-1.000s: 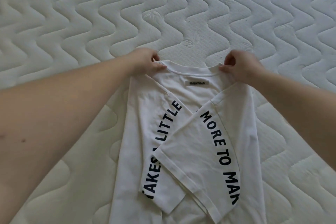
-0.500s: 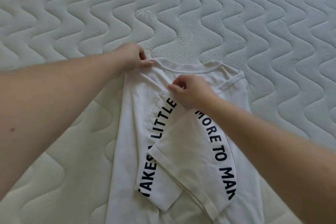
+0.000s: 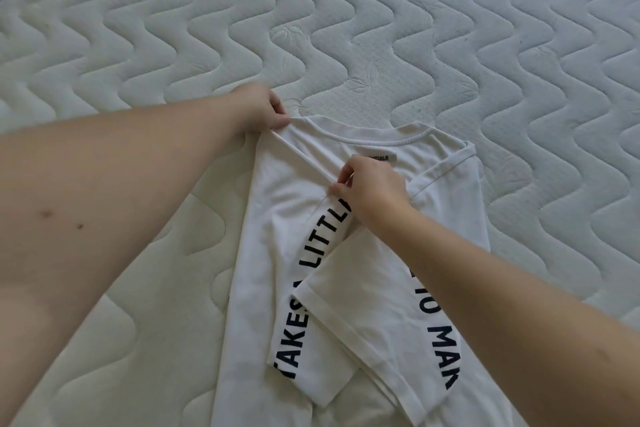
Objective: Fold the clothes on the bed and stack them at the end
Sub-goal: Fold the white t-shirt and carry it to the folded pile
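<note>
White T-shirt [image 3: 363,288] w/ dark lettering lies flat on quilted bed [image 3: 381,28], both sleeves folded in over the middle. Left hand [image 3: 259,111] pinches the shirt's upper-left shoulder corner, fingers curled on the fabric. Right hand [image 3: 372,187] pinches a fold edge just below the collar, near the neck label [image 3: 382,159].

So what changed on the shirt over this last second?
The right hand let go of the collar's right corner, crossed toward the middle and now pinches a fabric fold beside the left hand's side. The left hand kept its grip on the left shoulder of the white T-shirt, whose folded sleeves stayed crossed on the mattress.
</note>
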The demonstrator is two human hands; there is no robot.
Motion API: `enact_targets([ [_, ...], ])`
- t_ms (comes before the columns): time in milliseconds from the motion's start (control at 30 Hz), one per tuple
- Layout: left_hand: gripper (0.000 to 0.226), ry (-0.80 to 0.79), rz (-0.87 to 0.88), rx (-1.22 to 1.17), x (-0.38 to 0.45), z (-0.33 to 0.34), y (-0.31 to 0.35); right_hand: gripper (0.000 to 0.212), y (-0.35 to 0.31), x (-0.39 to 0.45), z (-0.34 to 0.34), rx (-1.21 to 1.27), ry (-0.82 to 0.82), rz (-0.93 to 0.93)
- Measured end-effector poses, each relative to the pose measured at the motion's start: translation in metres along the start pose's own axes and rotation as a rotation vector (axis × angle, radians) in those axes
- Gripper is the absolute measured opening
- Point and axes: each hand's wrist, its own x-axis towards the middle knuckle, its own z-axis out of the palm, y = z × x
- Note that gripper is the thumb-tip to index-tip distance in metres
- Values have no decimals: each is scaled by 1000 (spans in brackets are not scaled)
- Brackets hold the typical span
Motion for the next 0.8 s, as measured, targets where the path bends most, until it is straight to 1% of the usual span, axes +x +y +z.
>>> enact_targets([
  [67,43,-42,-53,-103,-1,-5,0,27,-3,0,2,71,5,1],
  [133,53,-163,-94,-258,-3,-15,-5,22,-6,3,5,116,2,12],
  [167,51,-232,-76,-283,-3,-18,-10,17,-8,4,7,109,11,11],
  [200,43,-286,-43,-292,-5,-21,-15,14,-8,5,8,100,29,8],
  [267,21,-362,29,-361,-6,-23,-27,14,-6,5,10,99,74,-14],
  [300,21,-403,55,-414,-7,-23,-31,14,-5,4,11,104,95,-30],
  [333,26,-438,88,-443,-8,-23,-34,16,-3,3,13,111,116,-46],
  [367,26,-443,127,-393,-9,-22,-37,17,-1,2,13,120,133,-60],
  [433,14,-355,188,-137,-9,-23,-38,23,5,0,11,105,115,-68],
  [500,8,-248,233,77,-7,-23,-36,30,13,-1,3,-3,20,-63],
  [567,9,-160,233,135,-5,-23,-35,34,19,-4,-7,-130,-94,-61],
  [633,11,-99,230,190,-4,-20,-35,38,22,-8,-14,-234,-168,-72],
  [700,18,-40,233,233,-5,-14,-37,35,25,-10,-18,-300,-164,-81],
  [800,24,17,254,276,-6,-6,-37,30,30,-14,-14,-270,-65,-81],
])
